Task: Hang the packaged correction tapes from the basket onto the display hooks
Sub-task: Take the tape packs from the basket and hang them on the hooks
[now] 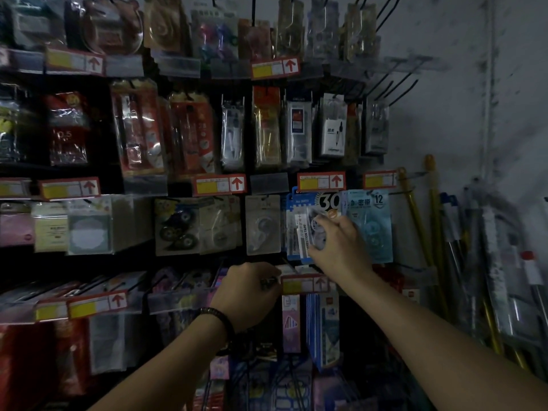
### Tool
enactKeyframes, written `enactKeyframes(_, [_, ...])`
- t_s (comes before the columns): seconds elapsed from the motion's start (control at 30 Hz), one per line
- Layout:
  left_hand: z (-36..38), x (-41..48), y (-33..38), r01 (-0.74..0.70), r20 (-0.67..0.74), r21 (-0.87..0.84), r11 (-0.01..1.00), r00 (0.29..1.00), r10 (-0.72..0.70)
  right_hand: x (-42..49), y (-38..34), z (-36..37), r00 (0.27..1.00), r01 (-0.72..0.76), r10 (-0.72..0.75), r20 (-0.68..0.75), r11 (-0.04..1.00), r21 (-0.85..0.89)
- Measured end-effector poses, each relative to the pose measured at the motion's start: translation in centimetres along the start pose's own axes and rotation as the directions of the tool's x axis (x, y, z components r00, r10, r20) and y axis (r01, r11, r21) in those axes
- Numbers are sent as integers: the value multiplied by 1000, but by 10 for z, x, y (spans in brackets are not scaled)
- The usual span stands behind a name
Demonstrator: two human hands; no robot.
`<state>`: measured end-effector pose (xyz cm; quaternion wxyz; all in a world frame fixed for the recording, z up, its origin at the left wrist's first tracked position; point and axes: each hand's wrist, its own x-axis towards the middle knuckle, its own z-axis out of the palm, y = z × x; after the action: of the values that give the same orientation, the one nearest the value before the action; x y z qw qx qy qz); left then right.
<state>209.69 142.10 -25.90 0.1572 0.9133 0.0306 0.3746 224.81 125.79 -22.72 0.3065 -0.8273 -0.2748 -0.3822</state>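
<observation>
Your right hand (338, 244) pinches a packaged correction tape (305, 232) in curled fingers (332, 215), tilted against the blue hanging packs (327, 201) on the display. Your left hand (249, 289), fingers curled, sits beside the price label (305, 284) just below; whether it grips anything cannot be told.

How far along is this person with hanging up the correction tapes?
Done: blue-carded correction tape packs already hang in place. In hand: the right hand holds a clear-fronted correction tape package against that row, not visibly hooked; the left hand is at the red-and-yellow price label below. Left: unclear; the basket cannot be made out.
</observation>
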Motion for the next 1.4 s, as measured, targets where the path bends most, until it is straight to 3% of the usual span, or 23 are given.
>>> enactKeyframes(0.23, [5,-8,-16,0,38,25,1000,999,-1,-3,1,9,1000,-7,6,-4,1000,-13])
enactKeyframes(0.6, [-12,-45,-30,-44,20,93,995,999,42,-8,-12,17,991,-29,43,123,993,-110])
enactKeyframes(0.8, [-19,-116,-60,83,58,98,992,994,-89,-65,-26,13,986,105,-106,126,994,10])
enactKeyframes(0.97, [-1,-216,-99,207,181,190,960,953,-241,-160,-49,34,953,208,-240,187,963,173])
enactKeyframes(1.1, [22,-318,-122,309,269,212,927,894,-360,-259,-63,70,893,234,-315,321,935,268])
enactKeyframes(1.17, [37,-370,-135,393,326,222,892,833,-448,-317,-66,89,831,191,-314,460,936,294])
enactKeyframes(1.3, [67,-464,-160,529,427,242,814,695,-578,-429,-62,139,606,118,-297,738,951,287])
enactKeyframes(1.4, [92,-509,-173,624,462,223,749,609,-645,-497,-57,167,457,56,-230,859,972,230])
